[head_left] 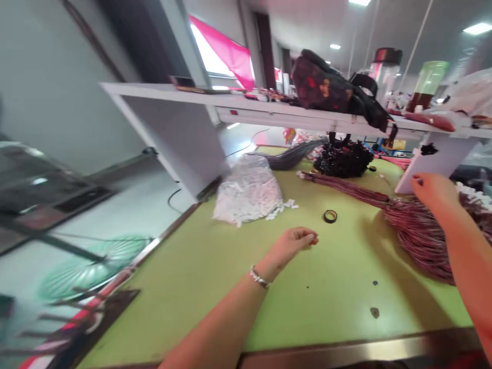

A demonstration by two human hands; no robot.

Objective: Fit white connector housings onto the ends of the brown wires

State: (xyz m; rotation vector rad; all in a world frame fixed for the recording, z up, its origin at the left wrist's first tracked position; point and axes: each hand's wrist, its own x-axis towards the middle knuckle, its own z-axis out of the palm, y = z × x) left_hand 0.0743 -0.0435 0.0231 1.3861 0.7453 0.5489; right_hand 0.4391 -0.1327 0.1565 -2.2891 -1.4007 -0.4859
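Evidently, dark-red wires lie bundled right of the tape roll, loose white pieces left of it. The left hand, nearest the roll, is closed, seemingly empty; the right hand, by the wires, curls, contents unclear.

So the yellow-green worktop had a long white raised shelf across its back, a plain grey wall and pale glossy floor off left, a pink-curtained window, and bright ceiling lights.
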